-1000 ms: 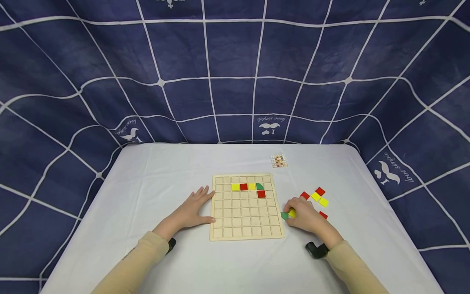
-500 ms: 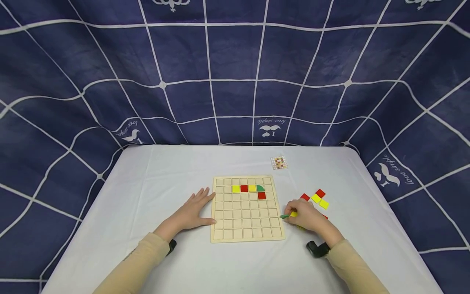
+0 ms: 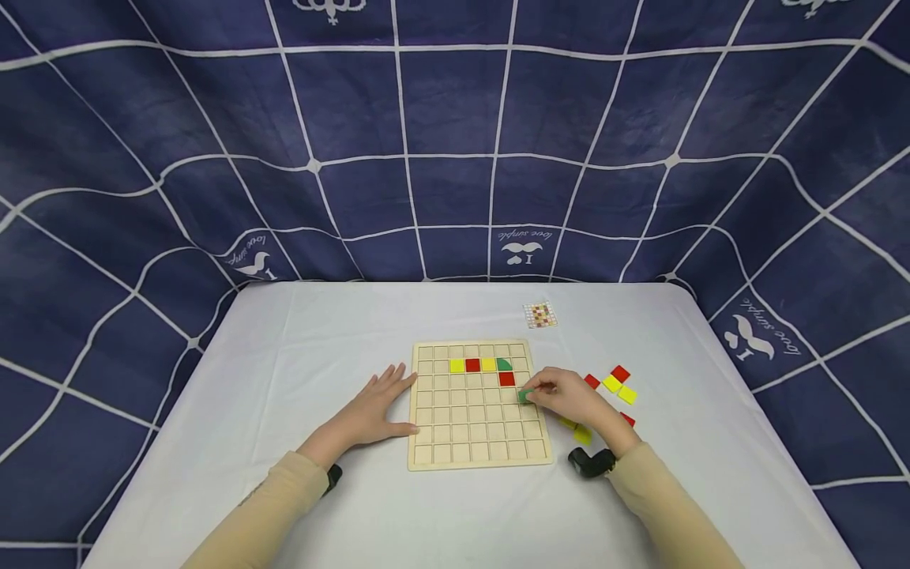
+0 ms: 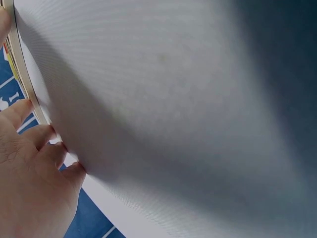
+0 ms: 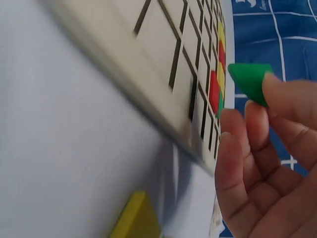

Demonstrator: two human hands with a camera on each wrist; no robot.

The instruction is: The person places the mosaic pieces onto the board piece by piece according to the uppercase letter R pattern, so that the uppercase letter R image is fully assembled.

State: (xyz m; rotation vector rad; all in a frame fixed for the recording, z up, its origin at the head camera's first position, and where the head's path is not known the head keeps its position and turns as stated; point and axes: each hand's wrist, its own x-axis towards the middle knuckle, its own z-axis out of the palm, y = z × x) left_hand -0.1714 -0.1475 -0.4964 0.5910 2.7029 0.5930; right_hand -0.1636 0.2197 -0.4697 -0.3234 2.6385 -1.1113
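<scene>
A wooden grid board (image 3: 469, 454) lies on the white table, with yellow and red square tiles and a green quarter-round tile (image 3: 504, 364) in its upper cells. Over the board's right edge, my right hand (image 3: 565, 393) pinches another green quarter-round tile (image 5: 250, 79) between thumb and fingers. The right wrist view has this tile raised above the board's surface. My left hand (image 3: 371, 407) rests at the board's left edge, fingers spread, thumb and index fingertip touching the rim. In the left wrist view its fingers (image 4: 42, 136) lie extended along the board's side.
Loose red and yellow tiles (image 3: 627, 394) lie on the table right of the board. Yellow tiles (image 3: 583, 435) sit partly under the right forearm. A small printed pattern card (image 3: 540, 314) lies beyond the board. Blue checked cloth (image 3: 455, 190) hangs behind the table.
My right hand has turned the green tile and carried it up and left from beside the board to over its right edge, uncovering yellow tiles. The left hand stays in place.
</scene>
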